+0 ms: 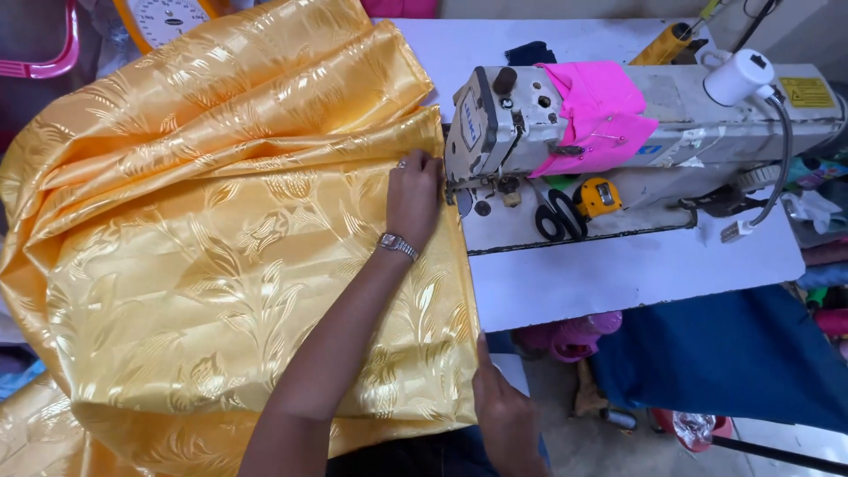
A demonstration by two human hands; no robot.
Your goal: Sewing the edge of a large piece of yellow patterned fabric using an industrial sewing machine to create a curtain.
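A large shiny golden fabric with a woven leaf pattern lies in heaped folds over the left half of the view. Its right edge runs under the needle end of a white industrial sewing machine. My left hand, with a wristwatch and a ring, rests on the fabric right beside the presser foot, fingers curled onto the cloth. My right hand is lower down and pinches the fabric's right edge near the front of the table.
Black scissors and a yellow tape measure lie on the machine bed. A pink cloth drapes over the machine arm, and a yellow thread cone lies behind. The white table ends above blue cloth.
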